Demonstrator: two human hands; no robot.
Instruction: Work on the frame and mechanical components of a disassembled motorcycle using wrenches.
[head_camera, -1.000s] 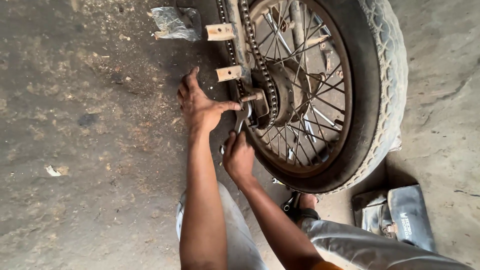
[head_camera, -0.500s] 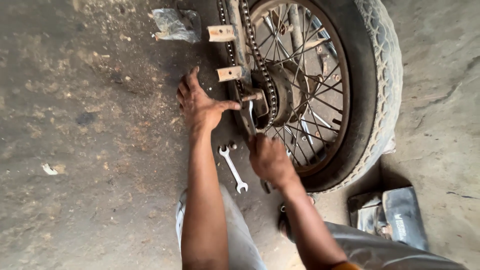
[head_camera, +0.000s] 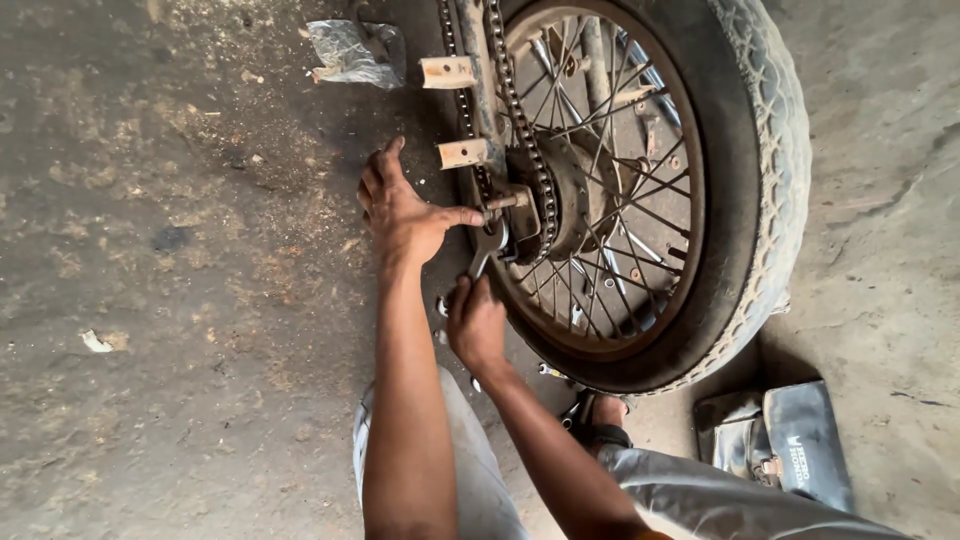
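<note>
We gripped the spanner (head_camera: 487, 250) in our right hand (head_camera: 476, 325), its head at the wheel (head_camera: 740, 200) axle nut; our left hand (head_camera: 400, 212), fingers spread, pressed there.

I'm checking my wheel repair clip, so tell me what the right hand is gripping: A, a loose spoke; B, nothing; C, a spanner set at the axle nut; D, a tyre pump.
C: the right hand is closed on the handle of a spanner whose head sits at the axle nut of the wheel.
</note>
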